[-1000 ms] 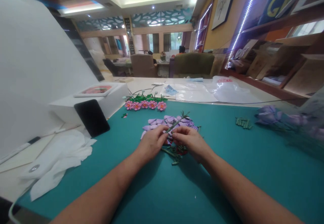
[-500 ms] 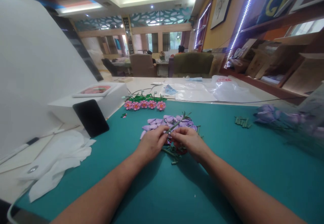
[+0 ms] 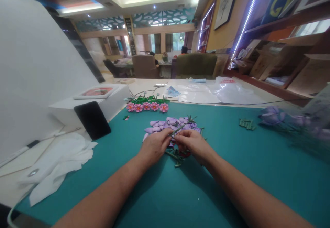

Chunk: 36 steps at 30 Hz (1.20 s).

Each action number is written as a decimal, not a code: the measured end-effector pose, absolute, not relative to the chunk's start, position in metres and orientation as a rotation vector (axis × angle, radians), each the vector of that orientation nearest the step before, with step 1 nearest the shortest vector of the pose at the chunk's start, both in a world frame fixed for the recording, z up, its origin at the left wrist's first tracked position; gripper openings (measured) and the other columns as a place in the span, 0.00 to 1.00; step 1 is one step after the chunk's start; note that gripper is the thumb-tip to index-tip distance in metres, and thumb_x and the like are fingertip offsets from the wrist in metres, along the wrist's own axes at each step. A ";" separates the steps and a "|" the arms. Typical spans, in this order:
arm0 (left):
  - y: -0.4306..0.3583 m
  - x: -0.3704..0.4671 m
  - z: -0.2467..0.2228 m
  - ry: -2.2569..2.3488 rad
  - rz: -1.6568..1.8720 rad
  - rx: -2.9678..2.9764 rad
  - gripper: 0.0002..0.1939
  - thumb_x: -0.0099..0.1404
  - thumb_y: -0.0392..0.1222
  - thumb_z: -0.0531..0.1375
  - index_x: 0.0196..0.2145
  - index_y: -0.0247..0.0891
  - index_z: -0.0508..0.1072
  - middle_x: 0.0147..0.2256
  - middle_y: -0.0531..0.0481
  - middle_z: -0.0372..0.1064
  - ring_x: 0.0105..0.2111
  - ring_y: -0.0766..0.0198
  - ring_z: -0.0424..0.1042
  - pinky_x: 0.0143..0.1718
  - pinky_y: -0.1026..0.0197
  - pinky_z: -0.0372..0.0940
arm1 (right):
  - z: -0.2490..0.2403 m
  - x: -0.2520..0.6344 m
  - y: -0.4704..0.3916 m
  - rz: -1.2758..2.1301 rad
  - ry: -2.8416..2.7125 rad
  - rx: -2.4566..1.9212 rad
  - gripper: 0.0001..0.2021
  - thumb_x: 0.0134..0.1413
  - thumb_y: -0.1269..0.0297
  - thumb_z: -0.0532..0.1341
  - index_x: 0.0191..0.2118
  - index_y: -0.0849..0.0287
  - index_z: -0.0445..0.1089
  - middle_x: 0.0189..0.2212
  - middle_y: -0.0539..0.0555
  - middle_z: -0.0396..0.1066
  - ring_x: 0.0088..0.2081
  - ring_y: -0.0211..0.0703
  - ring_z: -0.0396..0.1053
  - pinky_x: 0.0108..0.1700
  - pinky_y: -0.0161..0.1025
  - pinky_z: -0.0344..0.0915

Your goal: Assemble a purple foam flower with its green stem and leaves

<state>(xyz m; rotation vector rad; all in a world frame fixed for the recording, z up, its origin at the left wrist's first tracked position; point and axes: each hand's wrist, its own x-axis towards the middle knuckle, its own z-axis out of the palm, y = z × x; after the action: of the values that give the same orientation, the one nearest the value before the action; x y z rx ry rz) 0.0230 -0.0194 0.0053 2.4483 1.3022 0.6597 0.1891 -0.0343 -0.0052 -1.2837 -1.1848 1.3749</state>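
Between my two hands a thin green toy flower stem (image 3: 178, 129) with leafy pieces at its far end is held aslant. My left hand (image 3: 156, 145) pinches its near end between thumb and fingers. My right hand (image 3: 193, 143) is closed in a pinch beside it, at the stem's lower part; the exact contact is hidden by the fingertips. Just beyond the hands lies a pile of lilac petal pieces (image 3: 156, 125). Loose green stem pieces (image 3: 175, 157) lie below and between the hands, with some red parts partly covered by my right hand.
Pink flowers (image 3: 146, 107) with green stems lie at the mat's far edge. A black phone (image 3: 92, 120) leans on a white box (image 3: 116, 99) at left, near crumpled white tissue (image 3: 64, 155). Short green pieces (image 3: 246, 124) and purple flowers (image 3: 273, 117) lie at right on the green mat (image 3: 247, 166).
The stem's leafy end has shifted slightly right and lower, so the stem lies a little flatter. Both hands stay almost in place.
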 end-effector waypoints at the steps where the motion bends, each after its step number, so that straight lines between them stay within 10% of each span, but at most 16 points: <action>1: -0.019 0.023 0.005 1.300 0.654 2.455 0.15 0.68 0.39 0.50 0.49 0.42 0.71 0.38 0.49 0.76 0.34 0.61 0.74 0.35 0.63 0.62 | -0.005 0.189 -0.034 1.375 -1.183 -1.283 0.15 0.34 0.54 0.68 0.21 0.59 0.66 0.12 0.45 0.63 0.16 0.32 0.57 0.19 0.31 0.48; 36: -0.019 0.021 0.000 1.210 0.739 2.489 0.14 0.68 0.41 0.51 0.47 0.45 0.72 0.37 0.50 0.75 0.38 0.61 0.73 0.40 0.64 0.64 | -0.011 0.186 -0.035 1.438 -1.100 -1.245 0.14 0.33 0.56 0.68 0.23 0.57 0.64 0.13 0.44 0.62 0.16 0.31 0.55 0.19 0.31 0.47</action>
<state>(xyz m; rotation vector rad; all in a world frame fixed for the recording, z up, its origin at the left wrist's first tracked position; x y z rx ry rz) 0.0215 -0.0189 -0.0002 2.4888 1.2101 0.7394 0.1858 -0.0349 -0.0109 -1.2453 -1.0996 1.4384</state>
